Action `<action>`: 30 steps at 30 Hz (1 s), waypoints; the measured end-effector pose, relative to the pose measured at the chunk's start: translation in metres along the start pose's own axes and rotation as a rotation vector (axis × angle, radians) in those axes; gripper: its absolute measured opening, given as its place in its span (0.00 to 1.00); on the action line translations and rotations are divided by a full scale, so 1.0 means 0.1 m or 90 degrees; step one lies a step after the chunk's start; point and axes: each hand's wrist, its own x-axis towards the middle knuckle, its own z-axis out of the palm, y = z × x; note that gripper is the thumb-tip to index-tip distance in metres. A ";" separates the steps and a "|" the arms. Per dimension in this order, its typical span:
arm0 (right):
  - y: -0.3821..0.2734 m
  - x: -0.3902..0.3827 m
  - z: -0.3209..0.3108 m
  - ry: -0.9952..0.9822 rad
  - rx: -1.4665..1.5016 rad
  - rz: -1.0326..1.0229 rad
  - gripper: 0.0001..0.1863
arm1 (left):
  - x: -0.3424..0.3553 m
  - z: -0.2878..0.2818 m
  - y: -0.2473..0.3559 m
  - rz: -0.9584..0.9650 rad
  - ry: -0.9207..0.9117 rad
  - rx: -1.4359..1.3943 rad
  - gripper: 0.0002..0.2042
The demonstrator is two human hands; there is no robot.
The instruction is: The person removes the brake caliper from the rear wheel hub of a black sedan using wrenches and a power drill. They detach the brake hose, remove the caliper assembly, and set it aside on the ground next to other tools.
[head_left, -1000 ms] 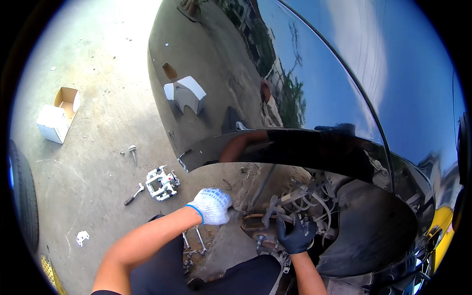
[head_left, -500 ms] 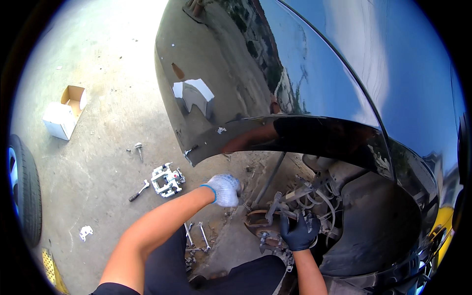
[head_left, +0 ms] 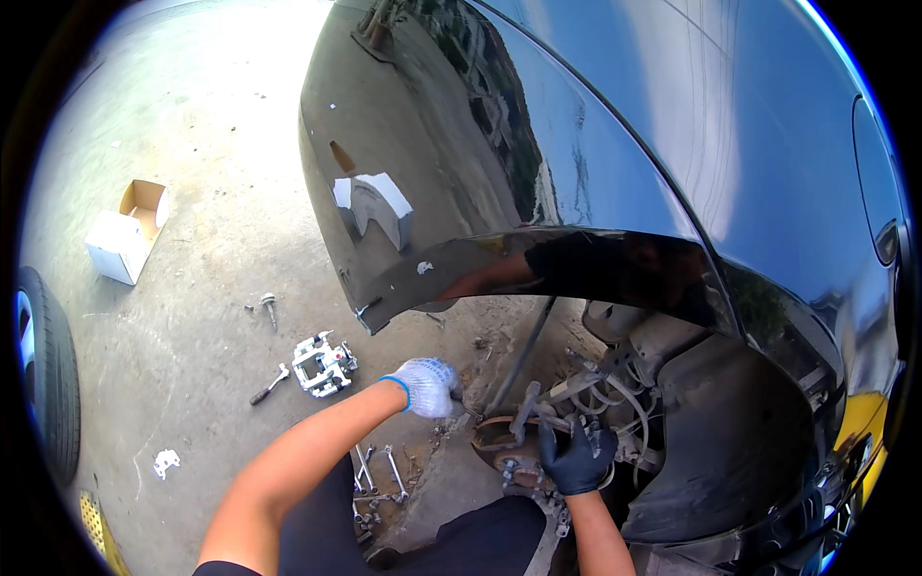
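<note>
My left hand [head_left: 429, 387], in a pale knit glove with a blue cuff, hovers over the ground left of the wheel hub. Its fingers are curled; whatever may be inside is hidden. My right hand [head_left: 578, 459], in a black glove, is at the wheel hub, thumb and fingers closed around part of a grey metal bracket [head_left: 524, 411]. Just beside it sits a rusty brake disc [head_left: 495, 435]. A bright silver brake caliper [head_left: 324, 366] lies on the concrete left of my left hand, with a black-handled ratchet [head_left: 270, 384] next to it.
The dark car fender [head_left: 423, 192] arches over the wheel well, its black liner [head_left: 720, 442] at right. Several wrenches [head_left: 396, 470] lie near my knee. An open white box [head_left: 120, 245], a bolt [head_left: 269, 309] and a tire [head_left: 53, 374] are farther left.
The view has shifted a little, so the car sits slightly farther left. Both hands keep nearly the same places, the left curled, the right at the hub.
</note>
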 end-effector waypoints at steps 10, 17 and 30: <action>0.03 0.01 -0.02 -0.002 0.032 0.035 0.24 | 0.13 0.35 -0.47 -0.286 0.194 -0.167 0.26; 0.06 -0.08 0.05 0.008 0.031 0.038 0.25 | 0.34 0.55 -0.01 -0.098 0.134 -0.626 0.30; 0.04 0.02 0.02 0.063 -0.002 0.005 0.22 | 0.82 0.33 0.33 0.219 0.009 -0.029 0.23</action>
